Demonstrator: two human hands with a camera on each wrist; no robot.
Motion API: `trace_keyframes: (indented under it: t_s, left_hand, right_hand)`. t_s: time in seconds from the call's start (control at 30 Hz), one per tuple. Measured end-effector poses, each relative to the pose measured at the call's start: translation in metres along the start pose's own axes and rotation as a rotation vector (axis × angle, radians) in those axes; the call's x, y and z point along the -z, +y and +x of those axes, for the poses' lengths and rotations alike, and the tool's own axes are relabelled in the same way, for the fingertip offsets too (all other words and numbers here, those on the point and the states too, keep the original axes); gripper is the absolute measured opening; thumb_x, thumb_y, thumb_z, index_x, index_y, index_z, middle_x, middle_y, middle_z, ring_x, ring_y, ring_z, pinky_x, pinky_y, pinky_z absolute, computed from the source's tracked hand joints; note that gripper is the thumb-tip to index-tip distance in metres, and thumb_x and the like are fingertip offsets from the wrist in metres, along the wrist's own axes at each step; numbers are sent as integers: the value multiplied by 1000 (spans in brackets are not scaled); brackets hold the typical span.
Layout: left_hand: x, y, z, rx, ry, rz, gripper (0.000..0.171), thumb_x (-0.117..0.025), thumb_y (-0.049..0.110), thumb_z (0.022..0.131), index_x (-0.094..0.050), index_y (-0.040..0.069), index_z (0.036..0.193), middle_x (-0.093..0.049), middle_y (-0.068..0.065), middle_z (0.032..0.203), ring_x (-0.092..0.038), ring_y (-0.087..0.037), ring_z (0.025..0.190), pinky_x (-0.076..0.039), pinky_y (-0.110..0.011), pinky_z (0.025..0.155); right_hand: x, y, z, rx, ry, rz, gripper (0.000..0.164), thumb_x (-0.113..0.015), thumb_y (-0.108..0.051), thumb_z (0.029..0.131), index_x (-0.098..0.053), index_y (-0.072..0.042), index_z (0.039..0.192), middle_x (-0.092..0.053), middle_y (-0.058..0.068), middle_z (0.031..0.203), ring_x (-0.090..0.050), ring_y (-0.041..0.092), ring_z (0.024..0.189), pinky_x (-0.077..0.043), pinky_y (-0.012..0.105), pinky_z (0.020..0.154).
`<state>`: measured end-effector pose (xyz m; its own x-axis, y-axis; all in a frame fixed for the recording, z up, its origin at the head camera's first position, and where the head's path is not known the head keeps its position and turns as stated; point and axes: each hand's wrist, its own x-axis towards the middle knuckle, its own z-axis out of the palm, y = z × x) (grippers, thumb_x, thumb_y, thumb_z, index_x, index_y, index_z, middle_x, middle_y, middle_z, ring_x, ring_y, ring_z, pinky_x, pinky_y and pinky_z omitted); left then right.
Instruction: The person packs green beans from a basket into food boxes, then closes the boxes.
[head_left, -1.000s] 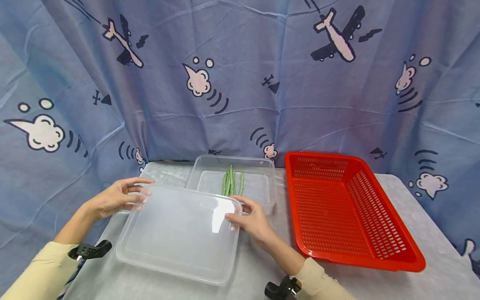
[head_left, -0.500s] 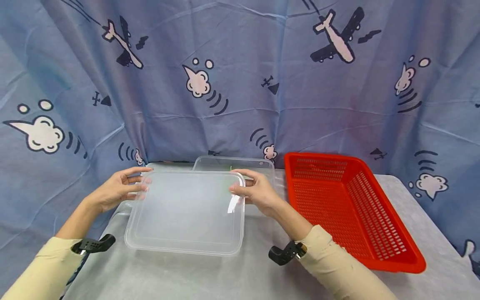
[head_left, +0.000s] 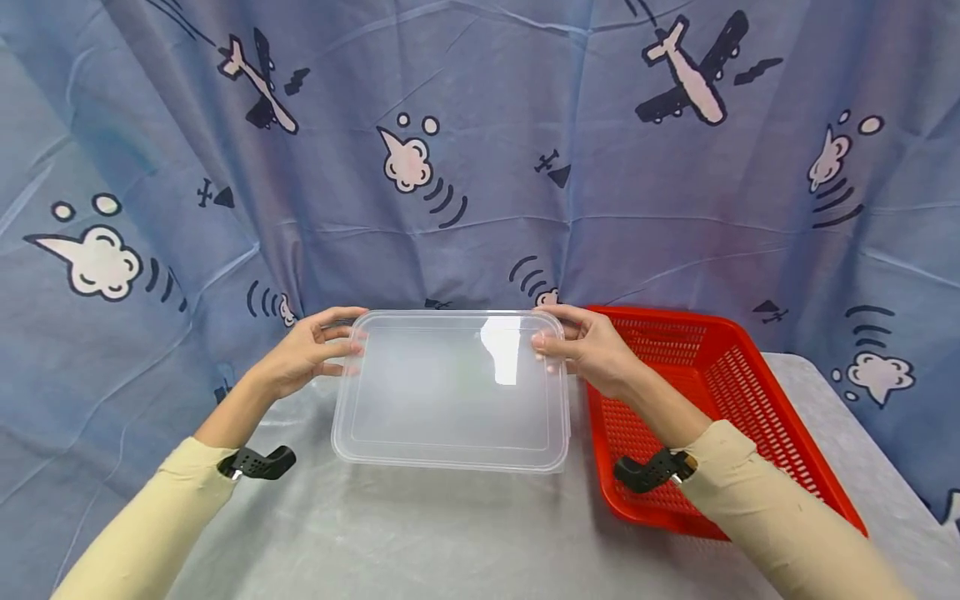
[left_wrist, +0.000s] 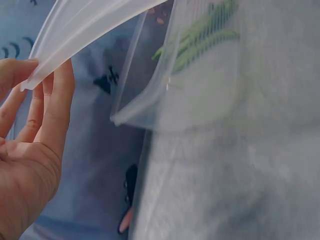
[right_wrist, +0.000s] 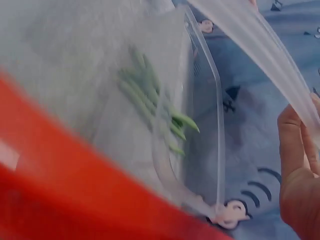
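Observation:
A translucent plastic lid is held up by both hands, one at either short side. My left hand pinches its far left corner between thumb and fingers, as the left wrist view shows. At the far right corner my right hand grips it the same way. Below the lid, a clear plastic container stands on the table with several green beans inside. There is a gap between lid and container rim in both wrist views. From the head view the lid hides the container almost wholly.
A red perforated plastic basket stands on the right, partly under my right forearm. The table has a pale grey cover. Behind it hangs a blue curtain with printed planes.
Both hands have carried the lid away from me and to the right. It has straightened from its slant and now covers the view of the container and beans.

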<state>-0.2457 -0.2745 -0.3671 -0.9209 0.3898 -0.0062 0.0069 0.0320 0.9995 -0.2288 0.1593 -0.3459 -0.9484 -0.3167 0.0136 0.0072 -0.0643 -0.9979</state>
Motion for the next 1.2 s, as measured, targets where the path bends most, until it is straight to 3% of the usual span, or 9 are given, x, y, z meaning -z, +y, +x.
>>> trace_keyframes:
  t_s: [0.13,0.33,0.47,0.6,0.73,0.83,0.97,1.1,1.2]
  left_hand:
    - [-13,6,7,-22,-23,-6,60,-68,-1,97,-45,10,151,-56,-22,131,-64,-32,107,-55,-54,84]
    - [-26,14,13,-31,-39,-18,69,-70,-4,94,-38,5,154,-56,-23,130,-65,-32,106,-55,-54,85]
    - [-30,18,16,-74,-29,-26,63,-67,-8,94,-39,-1,150,-60,-20,124,-67,-29,99,-55,-53,83]
    - [-31,20,18,-127,-26,-50,55,-64,-12,94,-44,-1,144,-62,-18,117,-68,-26,92,-56,-52,82]
    - [-30,24,20,-144,1,-69,47,-64,-13,93,-51,1,136,-64,-16,114,-68,-26,92,-57,-50,80]
    - [-28,27,21,-154,20,-87,43,-64,-14,94,-54,4,132,-64,-14,114,-68,-25,95,-57,-47,80]
    - [-26,31,20,-203,20,-107,40,-60,-16,95,-56,7,128,-63,-12,114,-67,-24,98,-58,-46,80]
    - [-24,34,17,-277,8,-102,40,-58,-17,95,-59,8,126,-61,-12,114,-65,-23,101,-58,-46,80]
    - [-26,35,17,-304,16,-108,40,-58,-16,95,-61,11,125,-61,-10,114,-64,-23,100,-58,-44,80]
  right_hand:
    - [17,-7,-1,45,7,-33,57,-75,4,90,-57,-3,143,-70,11,113,-68,20,76,-59,34,64]
    - [34,-16,1,87,9,-72,52,-78,0,89,-60,-4,138,-70,14,99,-66,20,71,-58,33,63]
    - [41,-19,4,115,3,-73,51,-78,1,89,-62,-6,137,-71,14,99,-67,20,72,-59,34,63]
    - [46,-19,6,116,-22,-56,47,-77,5,88,-64,-5,131,-72,14,103,-70,23,77,-60,38,66]
    - [52,-18,6,88,-69,-26,32,-73,10,89,-69,-5,117,-72,14,97,-70,24,77,-60,41,71]
    - [57,-16,5,76,-136,35,27,-66,13,92,-70,-6,111,-70,13,95,-70,25,80,-59,44,76]
    - [63,-15,2,75,-245,84,33,-58,16,96,-71,-7,115,-69,13,102,-70,28,92,-57,46,82]
    - [64,-16,0,117,-301,9,27,-61,15,95,-68,-4,113,-69,14,103,-69,30,96,-57,45,83]
    - [62,-18,-1,174,-266,-43,23,-66,14,92,-66,-1,109,-69,14,99,-70,28,92,-58,42,79]
